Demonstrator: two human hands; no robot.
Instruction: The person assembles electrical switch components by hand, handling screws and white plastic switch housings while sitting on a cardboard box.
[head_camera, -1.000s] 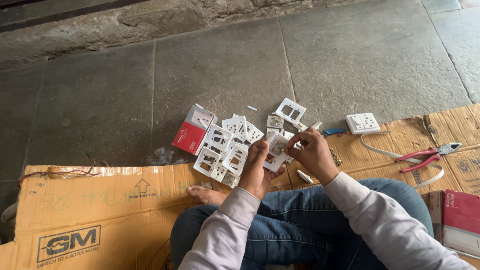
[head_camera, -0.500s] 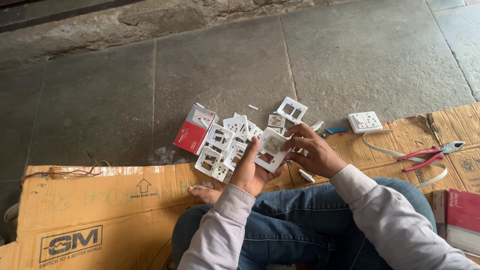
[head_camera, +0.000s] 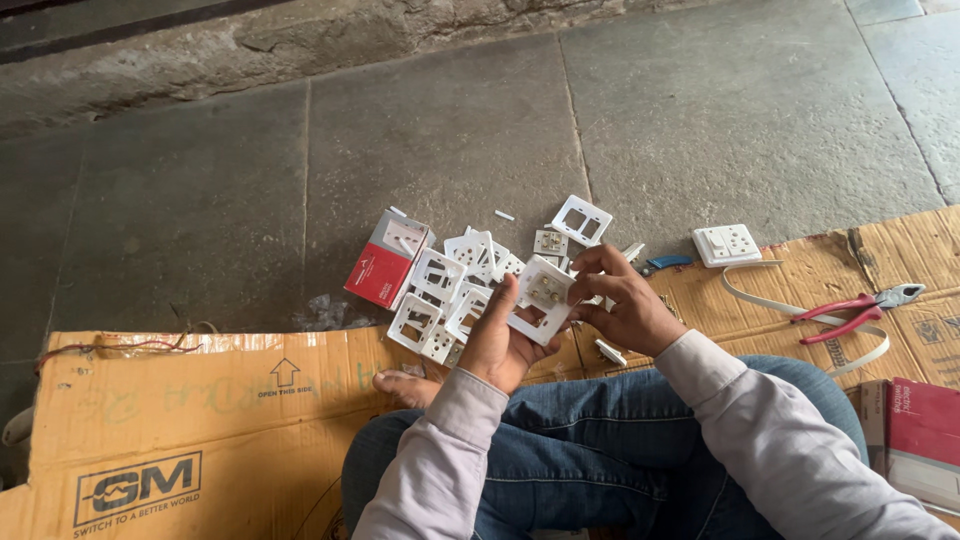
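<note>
Hands meet over a white switch plate (head_camera: 541, 300), held in the air above the lap and just in front of the heap on the floor. Left hand (head_camera: 500, 345) cups the plate from below and the near side, fingers curled round its edge in a firm hold. Right hand (head_camera: 622, 305) pinches the plate's far edge, fingertips closed on the inset module at its middle. Person sits cross-legged in blue jeans on flattened cardboard (head_camera: 200, 420); a bare foot shows under the left forearm.

Heap of white switch frames (head_camera: 445, 300) lies on the stone floor (head_camera: 450, 130) just beyond the hands, with a red-and-white box (head_camera: 385, 262) touching its left side. Single empty frame (head_camera: 581, 220) sits at the heap's far edge. Finished white switch-and-socket unit (head_camera: 726, 245) rests near the cardboard's rim, to the right. Red-handled pliers (head_camera: 860, 308) lie on the cardboard further right, across a pale flat strap (head_camera: 770, 305)
</note>
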